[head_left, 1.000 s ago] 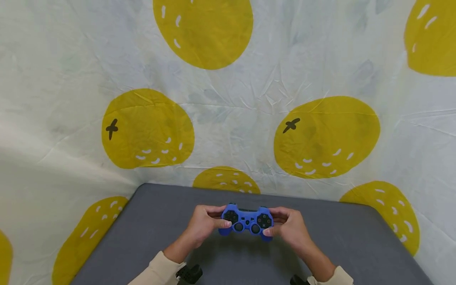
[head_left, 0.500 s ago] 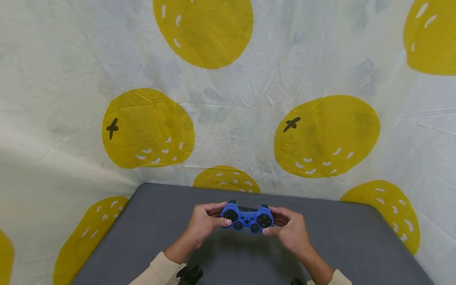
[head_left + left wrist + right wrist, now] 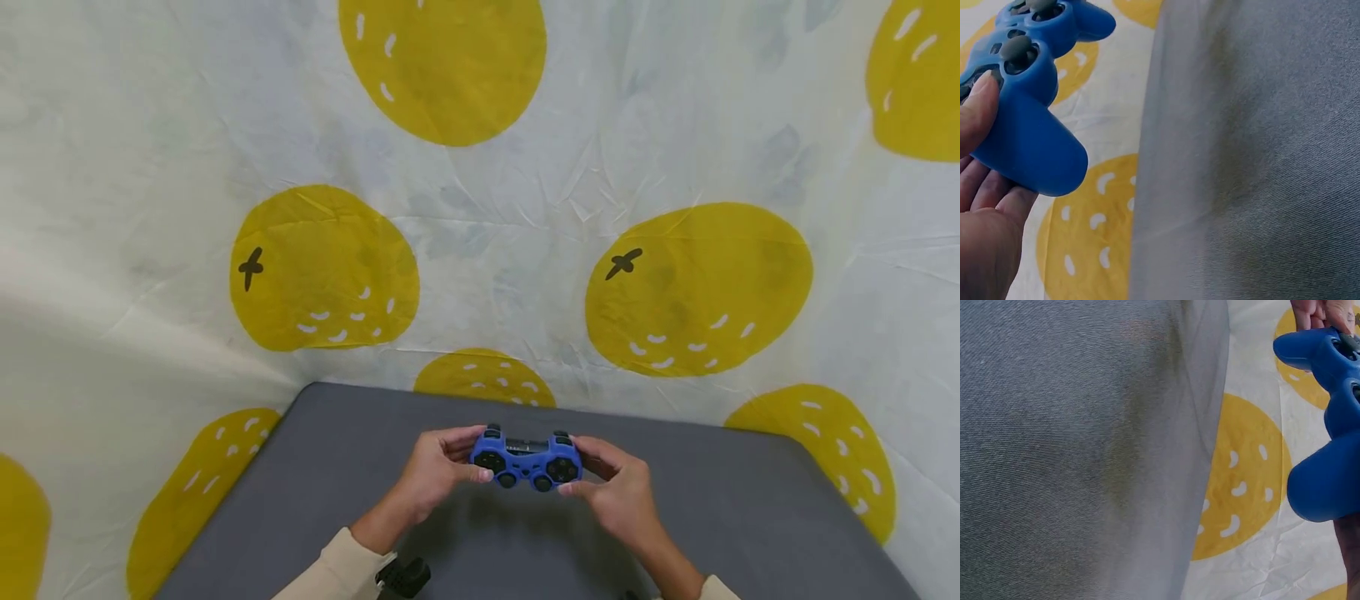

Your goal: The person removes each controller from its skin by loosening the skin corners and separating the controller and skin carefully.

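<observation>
A blue game controller (image 3: 527, 464) with black buttons and thumbsticks is held up over the grey table, its top edge with the shoulder buttons showing in the head view. My left hand (image 3: 435, 471) grips its left end, thumb on the face by the direction buttons and fingers underneath. On the other end my right hand (image 3: 618, 492) holds it the same way, thumb at the front near the face buttons. The left wrist view shows the left grip of the controller (image 3: 1035, 144) between thumb and fingers. Most of my right hand lies outside the right wrist view.
The grey cloth-covered table (image 3: 360, 433) spreads below both hands, with their shadow on it. Behind and beside it hangs a white curtain (image 3: 495, 283) printed with yellow fruit. A black strap device (image 3: 405, 577) sits on my left wrist.
The controller has tipped so that its face is more foreshortened and its top edge shows more. Both hands tilt with it, keeping their hold. The head view has shifted slightly.
</observation>
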